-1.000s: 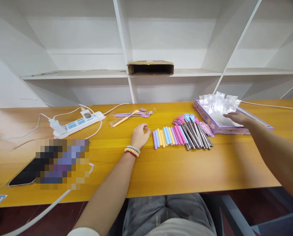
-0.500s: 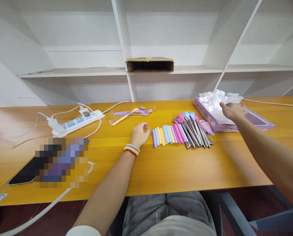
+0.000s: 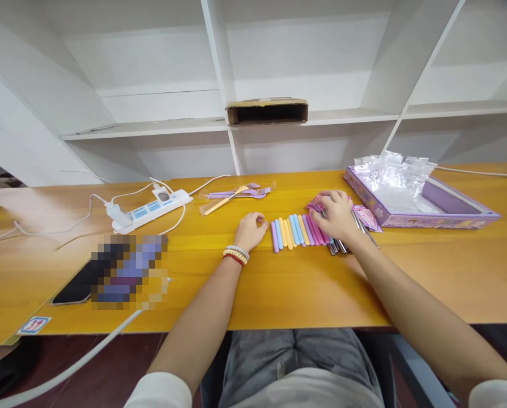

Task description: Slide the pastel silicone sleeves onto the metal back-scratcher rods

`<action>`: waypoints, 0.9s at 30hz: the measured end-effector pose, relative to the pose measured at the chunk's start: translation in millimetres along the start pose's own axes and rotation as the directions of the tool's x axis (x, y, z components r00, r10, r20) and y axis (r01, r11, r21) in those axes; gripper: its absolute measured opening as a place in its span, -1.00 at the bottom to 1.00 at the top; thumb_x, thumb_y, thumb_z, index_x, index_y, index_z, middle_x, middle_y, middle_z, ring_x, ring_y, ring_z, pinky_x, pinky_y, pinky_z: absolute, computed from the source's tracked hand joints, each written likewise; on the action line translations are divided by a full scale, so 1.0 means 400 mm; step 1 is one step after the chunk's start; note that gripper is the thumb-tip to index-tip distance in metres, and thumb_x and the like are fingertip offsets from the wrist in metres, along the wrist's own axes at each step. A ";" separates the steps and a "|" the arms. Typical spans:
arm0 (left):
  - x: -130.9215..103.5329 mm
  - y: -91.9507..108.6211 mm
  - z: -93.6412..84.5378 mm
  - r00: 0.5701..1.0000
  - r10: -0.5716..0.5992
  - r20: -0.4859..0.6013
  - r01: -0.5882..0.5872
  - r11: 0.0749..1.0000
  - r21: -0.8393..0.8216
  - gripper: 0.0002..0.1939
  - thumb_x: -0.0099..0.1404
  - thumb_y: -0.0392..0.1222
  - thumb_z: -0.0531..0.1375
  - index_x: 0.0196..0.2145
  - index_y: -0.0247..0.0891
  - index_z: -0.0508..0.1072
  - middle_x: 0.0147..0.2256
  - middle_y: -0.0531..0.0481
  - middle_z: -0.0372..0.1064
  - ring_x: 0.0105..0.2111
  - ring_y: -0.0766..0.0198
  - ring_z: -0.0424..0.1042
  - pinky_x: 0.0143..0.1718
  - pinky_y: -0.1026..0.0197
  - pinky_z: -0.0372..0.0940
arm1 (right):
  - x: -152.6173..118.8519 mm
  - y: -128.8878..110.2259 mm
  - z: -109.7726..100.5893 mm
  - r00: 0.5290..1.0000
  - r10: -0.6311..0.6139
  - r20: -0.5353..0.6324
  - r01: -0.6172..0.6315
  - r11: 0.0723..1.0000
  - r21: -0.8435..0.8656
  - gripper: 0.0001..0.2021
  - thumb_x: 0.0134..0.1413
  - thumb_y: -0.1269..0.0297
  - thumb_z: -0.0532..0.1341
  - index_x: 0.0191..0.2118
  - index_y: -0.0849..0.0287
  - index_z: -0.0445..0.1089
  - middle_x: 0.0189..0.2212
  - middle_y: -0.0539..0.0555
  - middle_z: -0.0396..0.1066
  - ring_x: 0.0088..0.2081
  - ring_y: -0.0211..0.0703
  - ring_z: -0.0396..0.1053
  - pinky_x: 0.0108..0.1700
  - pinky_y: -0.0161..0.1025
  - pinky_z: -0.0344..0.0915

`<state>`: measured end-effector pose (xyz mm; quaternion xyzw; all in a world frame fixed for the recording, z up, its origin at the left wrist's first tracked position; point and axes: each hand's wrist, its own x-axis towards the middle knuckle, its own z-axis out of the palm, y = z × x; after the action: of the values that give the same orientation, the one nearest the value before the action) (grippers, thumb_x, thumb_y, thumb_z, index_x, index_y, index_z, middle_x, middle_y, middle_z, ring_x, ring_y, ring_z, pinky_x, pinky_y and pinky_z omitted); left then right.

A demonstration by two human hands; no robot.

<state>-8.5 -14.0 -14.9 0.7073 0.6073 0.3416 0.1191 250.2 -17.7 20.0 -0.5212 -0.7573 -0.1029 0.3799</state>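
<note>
My left hand [image 3: 250, 231] rests on the table, fingers curled loosely, just left of a row of pastel sticks [image 3: 290, 232] in purple, blue, yellow and pink. Nothing shows in it. Over the right end of that row is my right hand [image 3: 335, 214], its fingers bent and apart above the pink sticks. It covers much of a bunch of metal rods [image 3: 366, 226] with pink ends. Whether its fingertips touch anything is hard to see. A pink packet [image 3: 367, 216] lies just right of the hand.
A purple box [image 3: 440, 220] holding clear plastic bags [image 3: 395, 178] stands at the right. Packaged utensils [image 3: 236, 195] lie behind my left hand. A white power strip [image 3: 153, 211] with cables, a phone [image 3: 72, 286] and a blurred object are at left. A cardboard box [image 3: 267, 111] sits on the shelf.
My right hand has moved left from the plastic bags in the purple box to the sticks and rods. My left hand has stayed beside the row. The view has shifted slightly.
</note>
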 end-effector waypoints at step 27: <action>0.052 -0.136 -0.148 0.904 -0.382 -0.191 0.426 0.781 0.457 -0.34 0.19 0.07 0.06 0.18 -0.31 0.23 0.06 -0.38 0.25 0.10 -0.25 0.16 0.05 -0.25 0.09 | -0.056 -0.022 0.001 0.968 -0.230 0.103 0.193 0.939 0.285 -0.92 0.06 0.35 0.14 -0.37 0.17 0.38 -0.37 0.16 0.42 -0.23 0.00 0.33 -0.13 -0.05 0.27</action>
<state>-87.5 3.6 4.1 0.5516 0.8154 0.1746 -0.0198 246.2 -37.2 6.6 -0.3850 -0.8399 -0.0027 0.3825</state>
